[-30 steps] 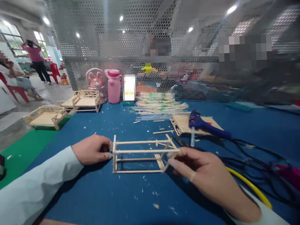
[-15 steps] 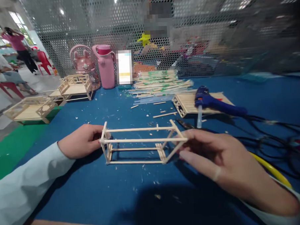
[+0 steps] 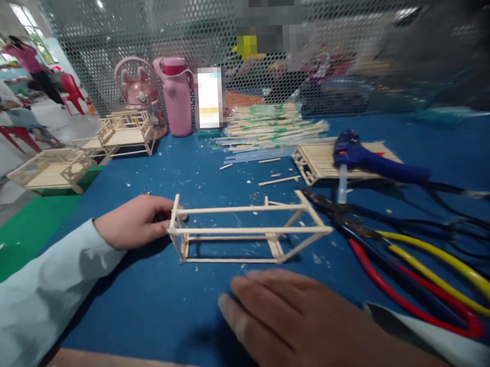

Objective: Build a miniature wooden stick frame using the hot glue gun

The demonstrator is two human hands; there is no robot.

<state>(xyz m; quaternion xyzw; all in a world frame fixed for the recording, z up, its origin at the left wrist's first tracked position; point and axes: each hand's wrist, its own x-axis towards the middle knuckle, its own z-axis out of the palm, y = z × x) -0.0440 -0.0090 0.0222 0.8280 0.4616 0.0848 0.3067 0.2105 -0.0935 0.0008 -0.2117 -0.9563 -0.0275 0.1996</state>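
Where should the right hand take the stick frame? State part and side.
Probably the top corner joint at the right end of the stick frame, coming from the right: the left hand pinches the left end, and thin rails look sturdiest where they meet.

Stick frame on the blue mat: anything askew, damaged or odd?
The stick frame, pinched at its left end by the left hand, looks lopsided at the right end: sticks slant there, where the left posts stand upright. Wood crumbs litter the blue mat. Right hand is off the frame.
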